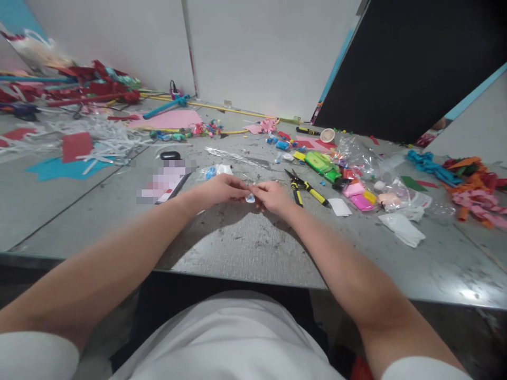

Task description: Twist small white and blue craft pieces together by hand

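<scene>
Above the middle of the grey table (pixel 253 248), my left hand (pixel 224 190) and my right hand (pixel 273 196) meet at the fingertips. Between them they pinch a small white and pale blue piece (pixel 250 198), whose kind I cannot make out. Fingers cover part of it. Just behind my left hand lie a blue lump (pixel 210 172) and a white lump (pixel 224 169), apparently in clear wrapping. Pliers with yellow and black handles (pixel 316 194) rest to the right of my right hand. Thin silvery wires (pixel 237 157) lie beyond both hands.
A phone (pixel 174 184), partly blurred out, and a black case (pixel 170 155) are at left. Green (pixel 322 165) and pink packets (pixel 362 202) and clear plastic bags crowd the right. Red paper scraps (pixel 77 146) and white strips cover the far left. White panels stand behind.
</scene>
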`<action>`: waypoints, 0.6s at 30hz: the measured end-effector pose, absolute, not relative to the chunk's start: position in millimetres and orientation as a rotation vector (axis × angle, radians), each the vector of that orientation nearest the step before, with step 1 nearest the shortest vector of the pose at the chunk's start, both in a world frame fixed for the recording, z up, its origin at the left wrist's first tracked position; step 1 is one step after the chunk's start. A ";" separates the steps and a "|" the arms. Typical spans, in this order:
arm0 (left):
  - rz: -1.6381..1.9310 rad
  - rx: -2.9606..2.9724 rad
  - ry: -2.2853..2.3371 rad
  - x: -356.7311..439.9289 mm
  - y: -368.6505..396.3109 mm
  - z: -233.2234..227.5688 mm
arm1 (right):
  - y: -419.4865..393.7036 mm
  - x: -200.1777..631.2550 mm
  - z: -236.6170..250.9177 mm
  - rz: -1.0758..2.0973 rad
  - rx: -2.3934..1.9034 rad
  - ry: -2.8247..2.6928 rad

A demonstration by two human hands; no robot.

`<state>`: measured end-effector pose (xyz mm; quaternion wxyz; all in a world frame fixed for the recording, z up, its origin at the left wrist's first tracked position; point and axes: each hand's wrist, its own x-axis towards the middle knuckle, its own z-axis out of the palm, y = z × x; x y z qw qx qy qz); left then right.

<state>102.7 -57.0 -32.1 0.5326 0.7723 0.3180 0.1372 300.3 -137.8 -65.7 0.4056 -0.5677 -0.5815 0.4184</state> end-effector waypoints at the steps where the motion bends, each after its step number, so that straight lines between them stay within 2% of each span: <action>1: 0.322 1.849 0.759 103.4 -57.5 -32.8 | -138.7 300.9 -65.5 1.041 -1.438 -1.489; 18: 0.321 1.795 0.782 105.0 -60.4 -31.5 | -135.8 298.7 -74.4 0.917 -1.393 -1.468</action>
